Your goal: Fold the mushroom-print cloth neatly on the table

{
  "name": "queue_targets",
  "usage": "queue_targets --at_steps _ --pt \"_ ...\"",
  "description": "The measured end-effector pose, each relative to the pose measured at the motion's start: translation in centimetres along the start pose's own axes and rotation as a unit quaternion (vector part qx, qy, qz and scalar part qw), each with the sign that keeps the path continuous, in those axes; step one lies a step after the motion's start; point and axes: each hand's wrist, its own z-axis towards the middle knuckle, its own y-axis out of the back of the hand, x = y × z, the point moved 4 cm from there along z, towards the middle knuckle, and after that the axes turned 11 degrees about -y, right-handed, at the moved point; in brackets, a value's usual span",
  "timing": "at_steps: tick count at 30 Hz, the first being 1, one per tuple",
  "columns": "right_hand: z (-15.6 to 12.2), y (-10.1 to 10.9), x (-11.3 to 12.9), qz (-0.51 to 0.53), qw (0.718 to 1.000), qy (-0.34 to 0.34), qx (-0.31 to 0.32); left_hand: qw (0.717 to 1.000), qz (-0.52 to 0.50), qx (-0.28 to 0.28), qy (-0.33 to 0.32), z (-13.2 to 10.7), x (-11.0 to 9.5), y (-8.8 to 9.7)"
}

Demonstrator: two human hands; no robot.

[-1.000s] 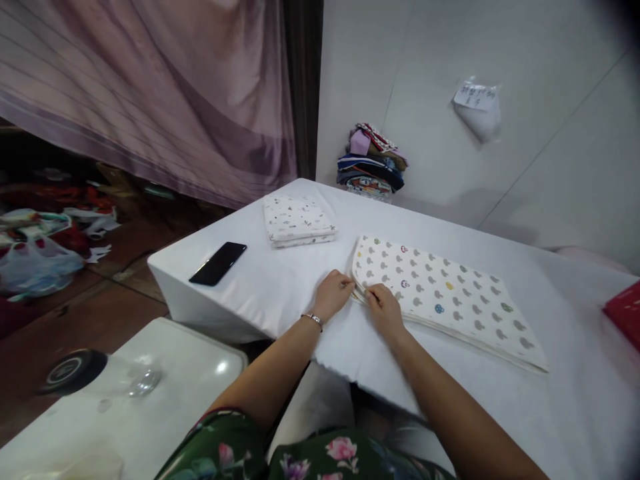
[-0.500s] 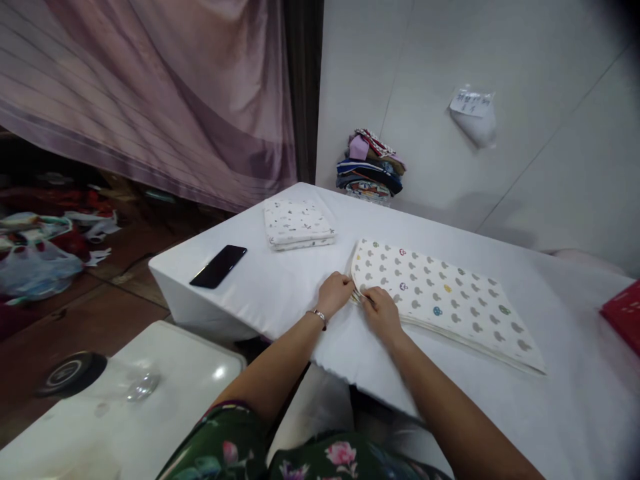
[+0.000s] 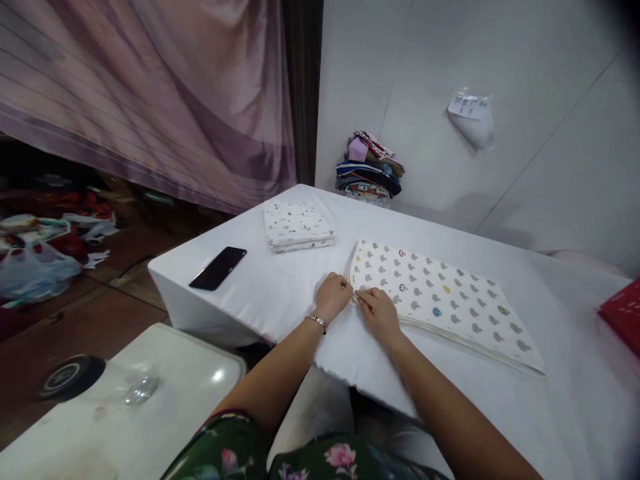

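A long folded cloth (image 3: 440, 300), off-white with grey and a few coloured mushroom shapes, lies flat on the white-covered table (image 3: 280, 287). My left hand (image 3: 333, 297), with a bracelet at the wrist, is closed on the cloth's near left corner. Right beside it, my right hand (image 3: 379, 313) pinches the near edge of the same corner, thumb and index finger together. The fingertips of both hands almost meet there. Behind my left hand rests a smaller folded cloth (image 3: 297, 223), white with small dark prints; neither hand touches it.
A black phone (image 3: 219, 268) lies near the table's left edge. A pile of folded fabrics (image 3: 369, 167) stands against the wall behind. At the far right is a red object (image 3: 623, 313). A clear bottle with a black lid (image 3: 73, 378) lies on a white stool (image 3: 190, 373) at lower left.
My right hand's fingers have shifted slightly along the corner, and the edge there looks pressed closer together. The long cloth and the other things stay in place.
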Motion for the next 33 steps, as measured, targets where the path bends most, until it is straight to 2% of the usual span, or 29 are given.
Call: queue_targets --at_steps 8,18,20,23,24,26,29,33 --pt "0.2 -0.3 0.1 -0.026 1.0 0.013 -0.006 1.0 0.003 -0.016 0.007 0.4 0.0 0.0" --pt "-0.6 0.2 1.5 -0.126 0.991 0.027 0.021 0.998 0.02 0.044 0.041 1.1 0.4 -0.2" --pt "-0.8 0.3 1.7 -0.141 0.989 0.03 0.022 0.999 0.038 0.021 0.004 1.1 -0.3 0.1" --pt "-1.0 0.3 1.8 -0.145 0.989 0.026 0.024 0.989 0.066 -0.028 -0.127 0.8 -2.2 0.6" --pt "-1.1 0.3 1.8 -0.144 0.989 0.024 0.026 0.982 0.069 -0.028 -0.173 0.5 -2.8 0.7" --pt "-1.3 0.4 1.8 -0.138 0.99 0.024 0.029 0.969 0.072 0.005 -0.235 0.1 -3.4 0.4" --pt "-1.9 0.9 1.7 -0.105 0.992 0.056 0.043 0.961 0.077 0.063 -0.258 -0.2 -3.1 -0.2" --pt "-3.2 2.9 0.2 -0.051 0.99 0.116 0.062 0.958 0.075 0.054 -0.27 -0.2 -2.4 -0.4"
